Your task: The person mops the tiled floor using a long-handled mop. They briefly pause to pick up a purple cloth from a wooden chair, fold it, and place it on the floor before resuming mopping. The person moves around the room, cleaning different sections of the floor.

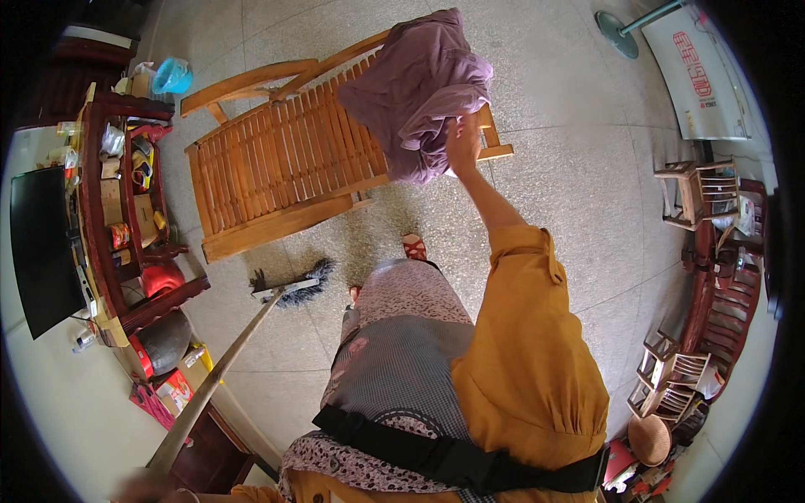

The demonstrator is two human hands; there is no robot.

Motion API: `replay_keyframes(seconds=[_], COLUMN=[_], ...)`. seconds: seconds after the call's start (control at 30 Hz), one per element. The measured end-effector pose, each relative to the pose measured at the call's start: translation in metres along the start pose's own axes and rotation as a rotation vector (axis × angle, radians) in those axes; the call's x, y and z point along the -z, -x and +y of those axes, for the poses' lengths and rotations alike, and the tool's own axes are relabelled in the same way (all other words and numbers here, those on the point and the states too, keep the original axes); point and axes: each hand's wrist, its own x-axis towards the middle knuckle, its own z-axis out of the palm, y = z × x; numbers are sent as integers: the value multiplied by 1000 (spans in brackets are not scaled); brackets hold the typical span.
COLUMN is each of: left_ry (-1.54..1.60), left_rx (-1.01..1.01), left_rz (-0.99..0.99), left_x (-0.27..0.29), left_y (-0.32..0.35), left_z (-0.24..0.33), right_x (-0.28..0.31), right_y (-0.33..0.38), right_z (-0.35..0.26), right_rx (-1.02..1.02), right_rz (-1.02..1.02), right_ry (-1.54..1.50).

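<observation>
Your blurred left hand (pixel 144 484) wraps the wooden-handled grey mop (pixel 228 359), your right hand (pixel 464 141) touches crumpled mauve cotton-like cloth (pixel 419 84) on the slatted wooden lounger (pixel 281 159), finger pinch unclear, a red-lettered white box (pixel 703 88) far right, blue plastic bucket (pixel 172 76) far left.

Below the pole (pixel 211 387), the left hand (pixel 144 488) is blurred and cut by the lower edge, its fingers indistinct. The right hand's (pixel 464 144) fingertips vanish in cloth (pixel 423 84), which, left of that grip, hides some of the chair's (pixel 281 159) slats.
</observation>
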Motion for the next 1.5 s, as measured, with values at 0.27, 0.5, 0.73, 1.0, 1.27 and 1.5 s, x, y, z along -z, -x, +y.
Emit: replay_keyframes(seconds=[0.27, 0.5, 0.73, 1.0, 1.27, 1.5], left_ry=[79, 9, 62, 89, 90, 24], left_rx=[36, 32, 43, 14, 29, 12], left_rz=[47, 84, 91, 39, 30, 24], left_x=[9, 16, 7, 2, -3, 15], left_y=[4, 6, 8, 5, 6, 11], left_z=[5, 17, 19, 15, 20, 27], right_x=[-17, -24, -58, -21, -28, -78], right_y=[-104, -108, -7, 8, -63, -139], right_z=[62, 5, -1, 6, -11, 58], right_rx=[-383, 459, 798, 737, -130, -152], right_rz=[-64, 322, -658, -622, 22, 159], right_ry=[168, 414, 690, 637, -9, -50])
